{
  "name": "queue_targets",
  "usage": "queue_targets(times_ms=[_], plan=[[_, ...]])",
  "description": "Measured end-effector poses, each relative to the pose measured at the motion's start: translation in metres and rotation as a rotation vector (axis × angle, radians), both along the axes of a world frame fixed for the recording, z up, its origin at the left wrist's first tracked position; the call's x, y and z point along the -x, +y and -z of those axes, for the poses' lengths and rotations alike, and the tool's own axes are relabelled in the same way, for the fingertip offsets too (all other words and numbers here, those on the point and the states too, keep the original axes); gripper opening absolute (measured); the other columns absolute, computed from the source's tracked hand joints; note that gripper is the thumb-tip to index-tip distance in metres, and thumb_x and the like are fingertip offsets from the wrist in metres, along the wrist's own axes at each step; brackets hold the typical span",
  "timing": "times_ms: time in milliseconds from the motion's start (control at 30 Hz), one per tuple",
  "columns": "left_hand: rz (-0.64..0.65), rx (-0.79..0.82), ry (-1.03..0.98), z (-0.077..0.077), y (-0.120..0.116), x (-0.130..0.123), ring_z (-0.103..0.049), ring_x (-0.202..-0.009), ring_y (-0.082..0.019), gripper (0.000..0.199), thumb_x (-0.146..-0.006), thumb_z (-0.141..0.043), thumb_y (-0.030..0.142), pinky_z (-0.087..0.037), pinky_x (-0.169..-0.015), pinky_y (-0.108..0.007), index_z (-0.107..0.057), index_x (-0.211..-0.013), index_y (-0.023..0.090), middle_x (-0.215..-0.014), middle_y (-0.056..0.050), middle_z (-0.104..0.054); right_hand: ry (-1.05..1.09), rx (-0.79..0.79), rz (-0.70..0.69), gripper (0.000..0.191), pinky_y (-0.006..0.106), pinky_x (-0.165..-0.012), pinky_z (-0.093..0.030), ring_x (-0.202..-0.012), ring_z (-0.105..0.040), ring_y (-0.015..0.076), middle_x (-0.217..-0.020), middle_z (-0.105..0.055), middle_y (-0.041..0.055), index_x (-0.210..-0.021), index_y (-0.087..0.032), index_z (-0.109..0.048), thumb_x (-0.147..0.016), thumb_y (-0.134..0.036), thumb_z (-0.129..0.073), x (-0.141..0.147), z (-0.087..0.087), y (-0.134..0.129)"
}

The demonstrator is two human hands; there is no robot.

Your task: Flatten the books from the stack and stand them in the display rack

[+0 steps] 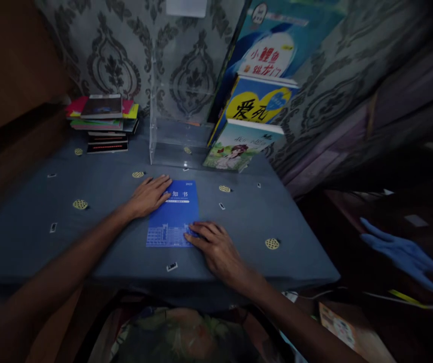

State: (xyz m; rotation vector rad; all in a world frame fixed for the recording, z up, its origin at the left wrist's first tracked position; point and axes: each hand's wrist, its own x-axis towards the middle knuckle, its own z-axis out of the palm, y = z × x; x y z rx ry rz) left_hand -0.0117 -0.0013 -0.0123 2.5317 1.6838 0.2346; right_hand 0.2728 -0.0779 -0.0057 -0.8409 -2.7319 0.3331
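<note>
A blue booklet (173, 214) with white Chinese characters and "2022" on its cover lies flat on the grey-blue tablecloth (106, 237). My left hand (150, 196) rests on its upper left edge, palm down with fingers stretched out. At the lower right corner, my right hand (214, 244) lies with its fingers extended over the cover. Neither hand grasps the booklet; both touch it from above. Part of the cover's title is hidden under my left fingers.
Behind the booklet stands a clear acrylic rack (152, 136) with several books upright at its right, a green picture-cover book (242, 146) in front. A stack of books (105, 123) sits at the back left. A blue glove-like shape (401, 252) lies right of the table.
</note>
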Motion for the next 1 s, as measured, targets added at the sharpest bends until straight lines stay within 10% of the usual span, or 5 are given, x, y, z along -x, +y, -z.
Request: queue_targets(times_ms=[667,1000], plan=[[-0.267,-0.128,-0.041,-0.02,0.027,-0.009,-0.06,-0.1,-0.031,0.03,-0.093,-0.048,0.048,-0.048,-0.085,-0.042,-0.057,-0.087,0.02,-0.101,-0.013,-0.066,-0.08,-0.07,0.238,0.034,0.051,-0.108,-0.043,-0.125,-0.053,0.0298,-0.132,-0.063,0.0133,-0.128,-0.016,-0.063,-0.1,-0.033,-0.054,0.063,-0.017,0.081],[-0.502,0.331,-1.09,-0.024,0.024,0.003,-0.058,-0.054,-0.016,0.06,-0.059,-0.079,0.052,-0.041,-0.041,-0.022,-0.054,-0.106,0.023,-0.07,0.004,-0.06,0.007,-0.075,0.268,0.034,0.048,-0.104,-0.045,-0.122,-0.054,0.0287,-0.127,-0.064,0.0121,-0.127,-0.018,-0.064,-0.1,-0.037,-0.055,0.056,-0.008,0.085]])
